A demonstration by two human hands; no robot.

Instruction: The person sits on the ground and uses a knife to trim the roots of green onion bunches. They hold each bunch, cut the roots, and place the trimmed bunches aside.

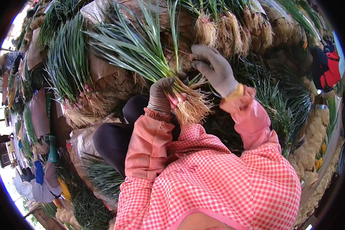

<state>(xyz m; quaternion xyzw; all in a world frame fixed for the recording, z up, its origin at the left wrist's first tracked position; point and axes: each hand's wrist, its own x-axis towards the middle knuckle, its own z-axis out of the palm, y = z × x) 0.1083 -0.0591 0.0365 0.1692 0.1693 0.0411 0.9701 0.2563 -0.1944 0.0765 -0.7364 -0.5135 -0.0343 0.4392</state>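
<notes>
My left hand (162,93), in a dirty striped work glove, is closed around a bunch of green onions (152,54) just above the bulbs. Green leaves fan out up and to the left; the reddish bulbs (176,99) and pale roots (194,110) hang to the lower right. My right hand (215,67), in a grey glove, is raised right of the bunch with fingers apart and nothing seen in it. One thin onion stalk (176,34) stands upright beside the bunch; whether it is held with it, I cannot tell.
Bundled green onions (70,57) lie at the left, with more root bundles (227,31) at the top. Loose greens (281,100) heap at the right. Brown sheeting (102,67) lies among them. My bent knees (112,143) are close below. A co-worker (43,184) is at the far lower left.
</notes>
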